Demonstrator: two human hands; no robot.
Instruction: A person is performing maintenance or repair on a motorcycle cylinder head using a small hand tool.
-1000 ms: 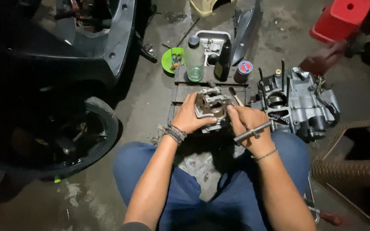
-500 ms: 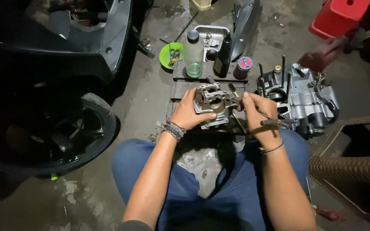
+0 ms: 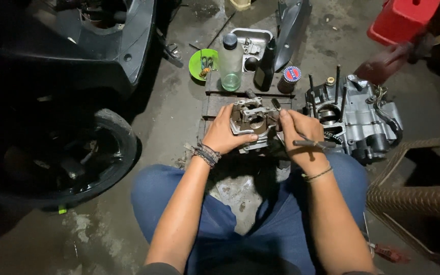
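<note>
Stained concrete floor (image 3: 108,239) spread beneath us in the head view, with a black scooter body (image 3: 77,56) and its tyre (image 3: 103,153) at our left. We sat with knees apart before a wooden block (image 3: 220,99), the cylinder head (image 3: 253,122) resting on it. Half a second before, our right hand (image 3: 304,137) had sat lower and farther from the casting; now it had closed in, its fingertips at the head's right edge, so the work had moved onto the part itself. That hand gripped a T-handle wrench (image 3: 314,144), fingers curled tight around it. Our left hand (image 3: 227,133) clasped the head's left side, thumb across the front, wrist bent inward. Beyond stood a clear plastic bottle (image 3: 230,63), a green bowl (image 3: 203,63) and the engine crankcase (image 3: 355,117).
</note>
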